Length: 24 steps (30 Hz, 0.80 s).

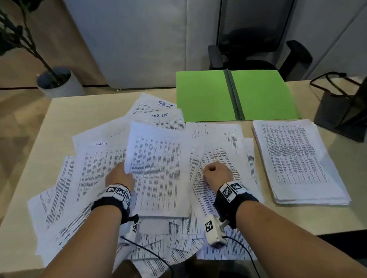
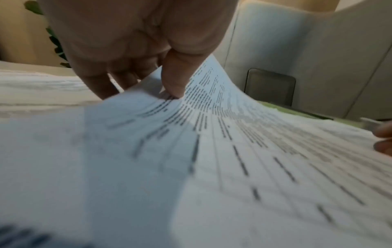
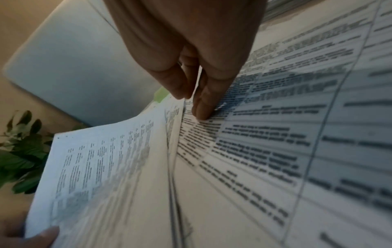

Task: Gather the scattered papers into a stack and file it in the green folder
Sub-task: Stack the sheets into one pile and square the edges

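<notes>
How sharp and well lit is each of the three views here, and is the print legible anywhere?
Head view: evenly lit, wide-angle bowed, sharp; only handwritten "TASK LIST" on the scattered papers is legible. Left wrist: held sheet smeared, dark blur bottom left; left hand pinches it. Right wrist: right hand shades blurred print.

Print on the lifted sheet (image 2: 212,151) is blurred; it hides the left fingers (image 2: 171,80) partly.

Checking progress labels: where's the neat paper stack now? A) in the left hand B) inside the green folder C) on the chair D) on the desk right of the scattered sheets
D: the neat paper stack lies on the desk, right of the scattered sheets; the open green folder holds nothing.
</notes>
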### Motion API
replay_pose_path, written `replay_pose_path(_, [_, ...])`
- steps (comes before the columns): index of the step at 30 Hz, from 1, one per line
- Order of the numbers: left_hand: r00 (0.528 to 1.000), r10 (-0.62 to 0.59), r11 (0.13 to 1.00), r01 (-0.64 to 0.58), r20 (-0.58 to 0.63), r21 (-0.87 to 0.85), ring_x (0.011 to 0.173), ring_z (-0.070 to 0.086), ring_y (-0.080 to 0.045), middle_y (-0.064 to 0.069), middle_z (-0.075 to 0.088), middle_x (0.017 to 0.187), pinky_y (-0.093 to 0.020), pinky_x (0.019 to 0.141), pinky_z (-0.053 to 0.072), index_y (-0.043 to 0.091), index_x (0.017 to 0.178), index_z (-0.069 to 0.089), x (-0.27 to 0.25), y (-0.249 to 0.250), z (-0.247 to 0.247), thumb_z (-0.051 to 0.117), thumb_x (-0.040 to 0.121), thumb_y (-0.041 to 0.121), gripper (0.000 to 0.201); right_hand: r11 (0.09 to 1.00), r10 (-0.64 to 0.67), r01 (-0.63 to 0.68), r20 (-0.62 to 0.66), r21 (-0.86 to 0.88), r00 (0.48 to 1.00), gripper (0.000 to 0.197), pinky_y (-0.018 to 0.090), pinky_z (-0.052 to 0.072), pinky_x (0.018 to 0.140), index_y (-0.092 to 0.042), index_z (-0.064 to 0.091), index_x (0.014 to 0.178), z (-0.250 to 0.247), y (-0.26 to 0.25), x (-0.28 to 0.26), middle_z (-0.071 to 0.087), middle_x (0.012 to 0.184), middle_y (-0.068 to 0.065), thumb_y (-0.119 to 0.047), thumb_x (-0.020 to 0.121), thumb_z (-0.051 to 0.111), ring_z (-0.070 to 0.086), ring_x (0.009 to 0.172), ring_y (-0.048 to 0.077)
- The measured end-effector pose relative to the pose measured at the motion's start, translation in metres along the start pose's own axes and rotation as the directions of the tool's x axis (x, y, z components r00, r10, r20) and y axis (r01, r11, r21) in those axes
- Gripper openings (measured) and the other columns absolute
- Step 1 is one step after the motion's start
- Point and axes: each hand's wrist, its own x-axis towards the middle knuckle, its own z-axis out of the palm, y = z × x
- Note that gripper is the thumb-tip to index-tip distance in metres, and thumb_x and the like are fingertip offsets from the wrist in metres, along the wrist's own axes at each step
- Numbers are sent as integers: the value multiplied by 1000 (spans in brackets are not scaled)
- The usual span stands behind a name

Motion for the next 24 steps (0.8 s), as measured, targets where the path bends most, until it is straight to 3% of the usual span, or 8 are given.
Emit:
replay_pose_path(3, [999, 27, 990, -30, 23, 139, 107, 57, -34, -15, 55, 123, -41, 89, 51, 3, 116, 56, 5, -5, 4, 58, 89, 15, 29, 957, 88, -98, 52, 274, 995, 37, 40, 58, 80, -16, 54, 119, 8, -9, -3, 66, 99, 4, -11, 83, 60, 69, 85, 25])
replay_pose_path(5, [996, 72, 986, -79, 56, 145, 110, 55, -32, -12, 53, 127, -43, 94, 50, 7, 122, 54, 4, -5, 11, 57, 89, 14, 33, 936, 80, -131, 164, 327, 983, 34, 40, 55, 86, -20, 49, 116, 13, -17, -6, 61, 98, 2, -11, 85, 61, 64, 89, 25])
replay_pose_path(8, [988, 128, 982, -139, 88, 128, 120, 51, -31, -11, 48, 137, -44, 101, 45, 8, 133, 48, -2, -3, 17, 52, 92, 12, 42, 950, 64, -140, 262, 281, 963, 28, 45, 55, 87, -3, 59, 108, 19, -23, -7, 66, 108, 14, -14, 83, 66, 65, 94, 29])
replay_pose_path(14, [980, 143, 986, -128, 136, -109, 104, 54, -26, -3, 54, 99, -29, 81, 40, 1, 121, 49, -15, 13, 12, 49, 94, 7, 28, 982, 0, -34, 177, 185, 984, 57, 32, 47, 90, -10, 39, 139, 11, -43, -8, 47, 138, 10, -1, 85, 56, 53, 117, 29])
replay_pose_path(17, [984, 142, 949, -104, 107, -298, 96, 60, -25, 0, 57, 93, -31, 80, 49, 8, 104, 55, -15, 29, 2, 60, 88, 7, 16, 947, -230, 214, 43, 241, 972, 35, 42, 57, 82, -20, 56, 108, -3, -58, -16, 67, 105, 5, 2, 82, 49, 65, 100, 32])
replay_pose_path(20, [993, 114, 853, -79, 36, -515, 121, 43, -17, 1, 44, 134, -36, 105, 34, 12, 137, 39, -15, 46, -15, 68, 86, 12, 59, 854, -344, 323, -23, 408, 939, 34, 50, 56, 82, -24, 56, 98, -26, -79, -22, 69, 99, 10, 5, 81, 53, 67, 89, 25])
replay_pose_path(22, [994, 109, 780, -79, 10, -621, 125, 39, -15, 1, 37, 144, -39, 107, 31, 19, 145, 28, -9, 53, -24, 70, 86, 20, 73, 765, -408, 364, -37, 532, 912, 38, 40, 55, 84, -17, 56, 105, -44, -93, -25, 67, 103, 12, 14, 82, 55, 64, 88, 14])
replay_pose_path(24, [998, 61, 809, -60, -18, -584, 120, 49, -21, -7, 50, 132, -38, 103, 36, 8, 134, 41, -6, 64, -33, 69, 86, 30, 60, 665, -488, 395, -32, 634, 872, 40, 30, 54, 83, -9, 55, 112, -60, -103, -27, 66, 102, 7, 18, 82, 53, 63, 87, 5])
